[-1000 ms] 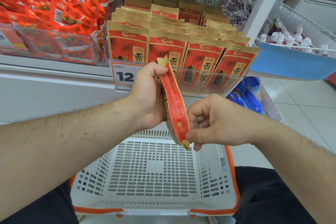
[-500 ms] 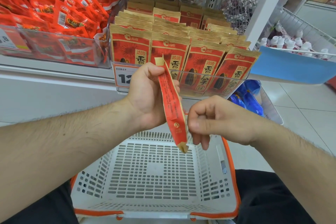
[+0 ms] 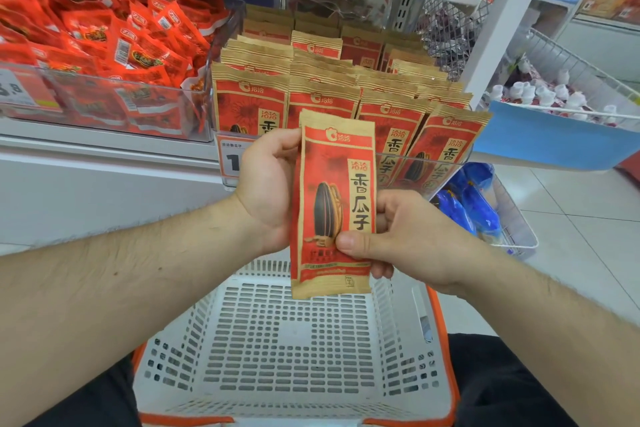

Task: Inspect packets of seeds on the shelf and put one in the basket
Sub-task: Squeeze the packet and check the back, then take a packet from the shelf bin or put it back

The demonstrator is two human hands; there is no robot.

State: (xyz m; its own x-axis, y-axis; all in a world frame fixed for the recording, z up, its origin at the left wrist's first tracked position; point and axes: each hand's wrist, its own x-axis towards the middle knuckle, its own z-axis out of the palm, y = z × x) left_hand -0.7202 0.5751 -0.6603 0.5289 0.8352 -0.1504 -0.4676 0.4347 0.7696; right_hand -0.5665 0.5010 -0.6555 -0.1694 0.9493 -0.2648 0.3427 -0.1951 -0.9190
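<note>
A red and tan seed packet (image 3: 332, 198) with a sunflower seed picture is held upright, front face toward me, above the white basket (image 3: 291, 350). My left hand (image 3: 266, 184) grips its left edge, fingers curled behind it. My right hand (image 3: 398, 236) pinches the lower right part, thumb on the front. Several rows of the same seed packets (image 3: 391, 114) stand in a clear bin on the shelf just behind.
A clear bin of red snack sachets (image 3: 114, 55) sits on the shelf to the left. A wire basket with blue packs (image 3: 481, 208) hangs at lower right, and a blue bin with small white bottles (image 3: 554, 104) is further right. A white shelf post (image 3: 498, 21) rises at right.
The packet has turned from edge-on to face-on. My right hand, which had let go of its bottom corner, now pinches the lower right part.
</note>
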